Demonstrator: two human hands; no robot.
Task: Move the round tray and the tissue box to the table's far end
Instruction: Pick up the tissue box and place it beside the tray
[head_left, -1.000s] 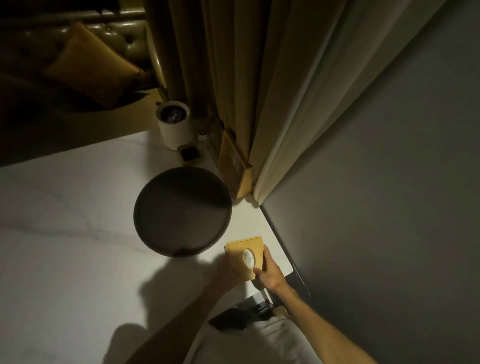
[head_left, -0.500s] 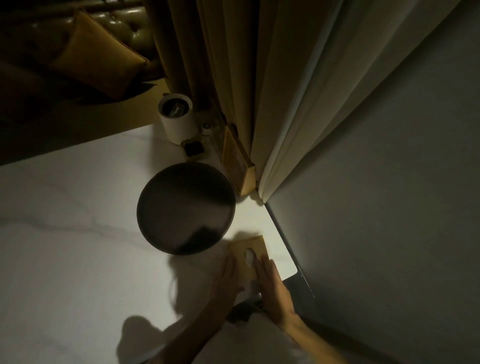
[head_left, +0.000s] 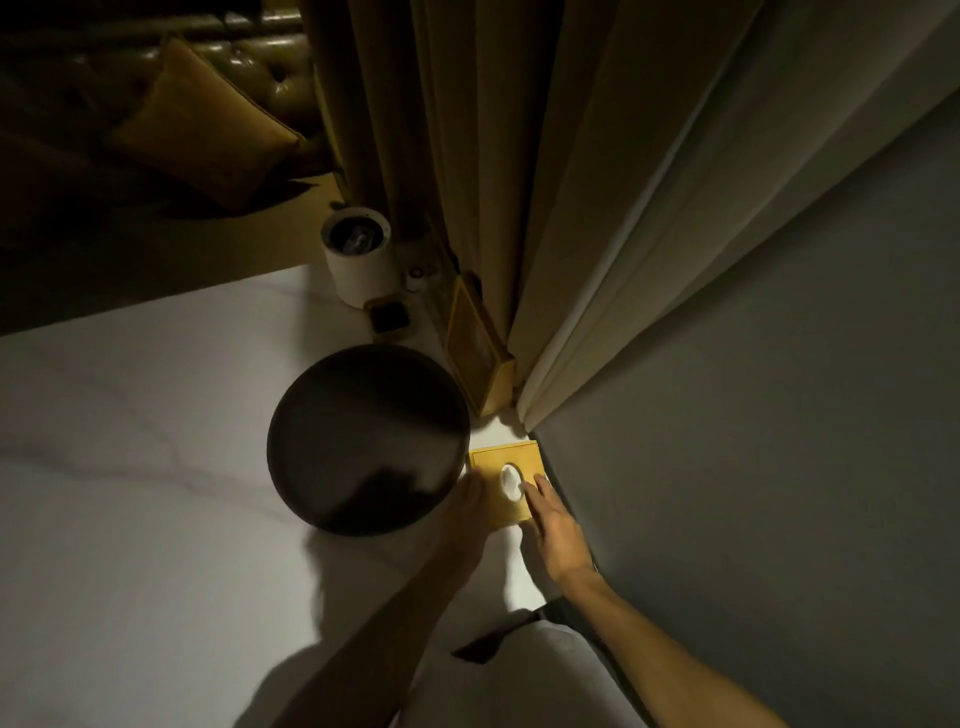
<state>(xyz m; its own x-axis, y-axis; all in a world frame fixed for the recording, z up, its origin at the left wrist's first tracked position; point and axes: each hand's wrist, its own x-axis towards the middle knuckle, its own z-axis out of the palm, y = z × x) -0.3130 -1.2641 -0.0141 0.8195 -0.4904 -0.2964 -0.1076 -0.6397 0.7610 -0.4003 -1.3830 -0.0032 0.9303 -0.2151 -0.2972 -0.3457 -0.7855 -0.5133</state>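
Note:
A small yellow tissue box (head_left: 497, 462) with a white tissue in its oval slot stands on the white table (head_left: 130, 493) near the right edge. My left hand (head_left: 467, 512) presses its left side and my right hand (head_left: 553, 525) lies on its right side and top. Both hands clasp the box between them. The dark round tray (head_left: 363, 436) sits just left of the box, almost touching it.
Behind the tray stand a white cylindrical bin (head_left: 356, 262), a small dark square item (head_left: 388, 316) and a leaning yellow box (head_left: 475, 353) against the curtains (head_left: 519, 182). A grey wall (head_left: 753, 441) runs along the table's right edge. A dark sofa with a cushion (head_left: 202, 135) lies beyond.
The tissue box has slid away from me toward the table's far end, both hands moving with it. It now stands beside the tray's right rim.

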